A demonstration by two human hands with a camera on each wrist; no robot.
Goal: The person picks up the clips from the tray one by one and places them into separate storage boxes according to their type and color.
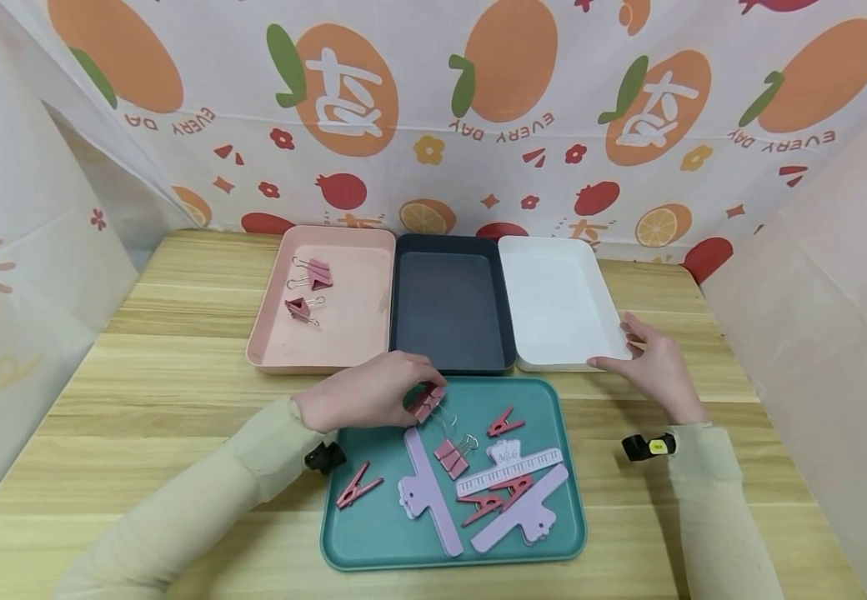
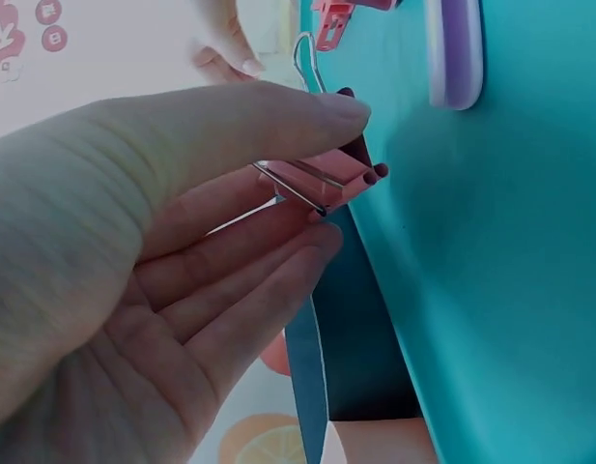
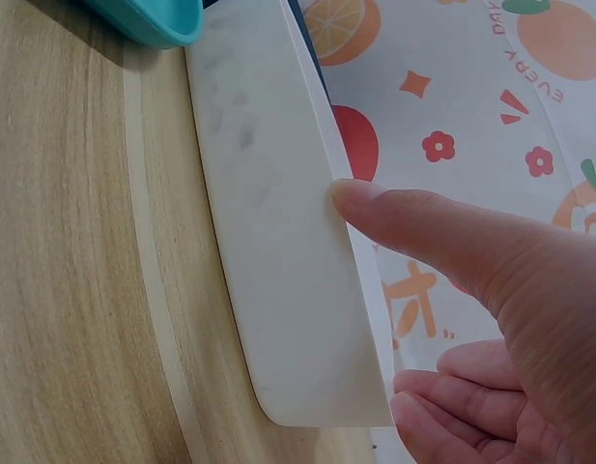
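Note:
My left hand (image 1: pixel 377 392) pinches a pink binder clip (image 1: pixel 428 403) between thumb and fingers, above the far edge of the teal tray (image 1: pixel 381 542). In the left wrist view the clip (image 2: pixel 331 179) shows its wire handles, one lying under the fingers. Another pink binder clip (image 1: pixel 452 457) lies in the teal tray, along with several pink clothespins (image 1: pixel 357 486) and lilac bag clips (image 1: pixel 428 492). Over at the white tray (image 1: pixel 559 300), my right hand (image 1: pixel 659 367) rests on the near right corner, its thumb (image 3: pixel 360 201) touching the rim and its other fingers loosely bent by the side.
Left of the white tray stand a dark tray (image 1: pixel 452 304) and a pink tray (image 1: pixel 354 300), side by side. The pink tray holds pink binder clips (image 1: pixel 318 273). A fruit-printed cloth (image 1: pixel 433 108) hangs behind the wooden table (image 1: pixel 141 400).

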